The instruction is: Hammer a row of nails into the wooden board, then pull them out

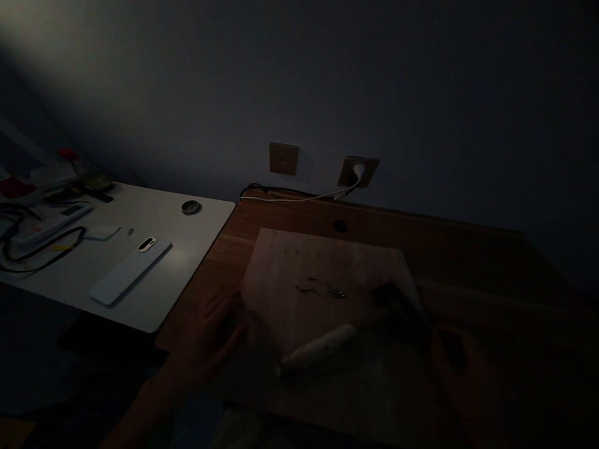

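The light is very dim. A pale wooden board (281, 268) lies on the brown desk. Several small nails (337, 292) are grouped near its middle, with a few thin dark pieces (307, 290) beside them. Across the board rests a hammer (322, 349), its light, worn-looking handle toward the lower left and its dark head toward the right. My left hand (218, 330) is by the board's left edge, thumb and fingers apart, holding nothing visible. Close to the right edge, beyond the hammer head, is my right hand (456, 362), loosely curved with a gap between thumb and fingers; shadow hides much of it.
On the white table (159, 293) to the left are a white phone (131, 271), a roll of tape (191, 207), a black cable (42, 262) and a scale-like device (56, 221). A white plug (359, 169) sits in the wall socket, its cord running along the desk's back.
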The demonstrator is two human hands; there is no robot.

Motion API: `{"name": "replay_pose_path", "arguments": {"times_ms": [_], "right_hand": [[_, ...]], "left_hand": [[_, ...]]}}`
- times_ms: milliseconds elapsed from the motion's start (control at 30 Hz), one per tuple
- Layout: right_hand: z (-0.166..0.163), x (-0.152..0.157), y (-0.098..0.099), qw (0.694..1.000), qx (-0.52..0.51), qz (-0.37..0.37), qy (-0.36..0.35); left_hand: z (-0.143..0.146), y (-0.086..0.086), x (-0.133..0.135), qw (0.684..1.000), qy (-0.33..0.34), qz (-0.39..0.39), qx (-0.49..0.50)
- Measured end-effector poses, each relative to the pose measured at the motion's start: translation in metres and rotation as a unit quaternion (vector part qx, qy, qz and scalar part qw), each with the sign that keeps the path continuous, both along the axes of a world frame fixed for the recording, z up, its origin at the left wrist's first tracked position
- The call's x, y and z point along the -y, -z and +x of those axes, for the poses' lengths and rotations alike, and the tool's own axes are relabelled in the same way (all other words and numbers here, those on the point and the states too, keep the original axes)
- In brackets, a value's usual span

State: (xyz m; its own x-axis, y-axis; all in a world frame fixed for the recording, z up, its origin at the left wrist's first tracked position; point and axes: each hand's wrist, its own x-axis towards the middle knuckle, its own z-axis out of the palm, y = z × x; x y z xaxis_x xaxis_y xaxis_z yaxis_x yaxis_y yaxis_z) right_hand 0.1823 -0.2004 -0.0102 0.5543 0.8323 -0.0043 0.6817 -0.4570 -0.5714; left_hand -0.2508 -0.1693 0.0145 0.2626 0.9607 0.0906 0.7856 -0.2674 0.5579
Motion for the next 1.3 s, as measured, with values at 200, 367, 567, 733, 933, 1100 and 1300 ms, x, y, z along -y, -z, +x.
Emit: {"name": "replay_pose_path", "arguments": {"times_ms": [200,367,567,733,933,1100,1300], "right_hand": [[0.049,0.028,-0.008,0.996,0.020,-0.034,0.083],[0.041,0.035,-0.010,0.992,-0.018,-0.028,0.119],[0.014,0.039,-0.026,0.992,-0.015,0.034,0.123],[-0.020,0.044,-0.017,0.995,-0.076,0.016,-0.063],[-0.052,0.027,-0.023,0.978,-0.062,-0.058,-0.193],[-0.051,0.044,-0.019,0.992,-0.077,0.029,-0.094],[-0.035,0.057,-0.023,0.966,-0.257,0.040,-0.020]], "left_hand": [[0.034,0.016,0.010,0.998,0.057,0.020,-0.001],[0.036,0.021,0.000,0.995,0.040,0.053,-0.071],[0.041,0.015,-0.009,0.990,0.073,0.093,-0.080],[0.066,0.009,-0.016,0.979,0.155,0.118,-0.060],[0.095,0.007,-0.023,0.962,0.233,0.130,-0.053],[0.107,0.003,-0.033,0.951,0.283,0.098,-0.075],[0.132,-0.002,-0.060,0.941,0.305,0.088,-0.115]]}}
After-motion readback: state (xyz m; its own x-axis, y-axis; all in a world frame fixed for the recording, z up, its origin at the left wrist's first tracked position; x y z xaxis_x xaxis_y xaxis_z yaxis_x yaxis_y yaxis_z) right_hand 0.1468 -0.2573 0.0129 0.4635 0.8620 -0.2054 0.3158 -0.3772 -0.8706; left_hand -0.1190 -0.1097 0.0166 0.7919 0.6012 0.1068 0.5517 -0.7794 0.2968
